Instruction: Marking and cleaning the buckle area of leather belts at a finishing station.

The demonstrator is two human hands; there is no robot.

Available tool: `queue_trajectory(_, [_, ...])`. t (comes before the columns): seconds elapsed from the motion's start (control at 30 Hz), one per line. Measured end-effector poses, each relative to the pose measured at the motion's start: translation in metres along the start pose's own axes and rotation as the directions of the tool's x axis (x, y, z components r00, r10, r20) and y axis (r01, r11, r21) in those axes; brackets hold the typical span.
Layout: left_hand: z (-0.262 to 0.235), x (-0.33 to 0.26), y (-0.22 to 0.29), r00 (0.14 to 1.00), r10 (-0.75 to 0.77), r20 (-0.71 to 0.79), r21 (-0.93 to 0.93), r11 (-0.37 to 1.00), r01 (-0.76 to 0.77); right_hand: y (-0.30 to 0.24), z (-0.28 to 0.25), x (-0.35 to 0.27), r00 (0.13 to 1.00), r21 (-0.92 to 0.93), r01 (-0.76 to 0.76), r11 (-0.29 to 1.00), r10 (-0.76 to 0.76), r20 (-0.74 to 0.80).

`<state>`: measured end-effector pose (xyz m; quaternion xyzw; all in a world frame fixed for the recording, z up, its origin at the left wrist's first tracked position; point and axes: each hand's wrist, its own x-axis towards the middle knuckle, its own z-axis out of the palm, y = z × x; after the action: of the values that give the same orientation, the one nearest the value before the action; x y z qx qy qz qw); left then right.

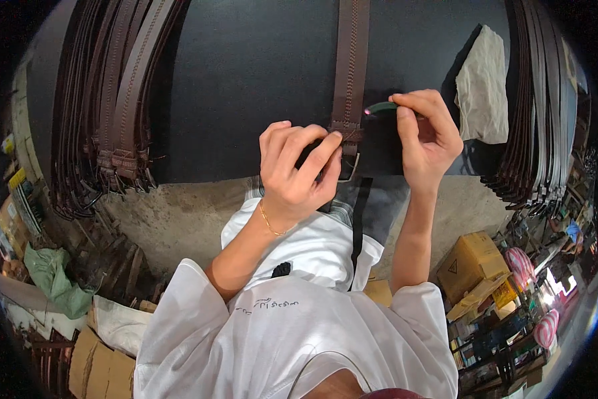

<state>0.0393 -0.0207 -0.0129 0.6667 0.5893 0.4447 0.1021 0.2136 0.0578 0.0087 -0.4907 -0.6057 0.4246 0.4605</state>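
black bench (pixel 252 80): belt bundles (pixel 129 80) hang past the near edge at both corners, likely leaving us the middle for moving. one belt (pixel 349 66) reaches that edge; our left hand (pixel 297 165) curls at its buckle end, perhaps steadying it; grip, we cannot tell. our right hand (pixel 432 136) pinches a green tool (pixel 382 106) just beside, thumb against finger.

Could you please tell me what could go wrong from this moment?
The small green tool in the right hand points toward the brown belt, so a slip might mark the belt. The left hand is close by, at the buckle end, so the tool could also touch it. The left-side belts hang over the near edge of the table; a bump might drag some off.
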Motion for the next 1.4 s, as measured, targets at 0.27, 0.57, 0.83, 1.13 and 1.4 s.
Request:
queue_trajectory(0.27, [0.0037,-0.0003,0.0006,1.0,-0.003,-0.027,-0.025,1.0,0.003,-0.0028,-0.0034,-0.0019,0.998,-0.108,0.017,0.994,-0.01,0.064])
queue_trajectory(0.57, [0.0047,-0.0006,0.0012,0.999,-0.023,-0.041,-0.014,1.0,0.022,-0.0007,-0.0022,0.0003,0.988,-0.199,0.137,0.97,-0.118,0.103])
queue_trajectory(0.83, [0.0047,-0.0019,0.001,0.999,-0.027,-0.044,-0.007,1.0,0.027,0.0008,-0.0009,0.0007,0.985,-0.205,0.155,0.966,-0.135,0.112])
queue_trajectory(1.13, [0.0057,0.0,0.0028,0.999,-0.027,-0.046,-0.021,0.999,0.026,-0.0023,-0.005,-0.0003,0.996,-0.154,0.069,0.986,-0.058,0.074])
queue_trajectory(1.4, [-0.0005,0.0043,0.0016,0.999,-0.017,0.036,0.014,1.0,0.017,0.0004,-0.0024,-0.0001,0.991,-0.171,0.104,0.98,-0.086,0.105])
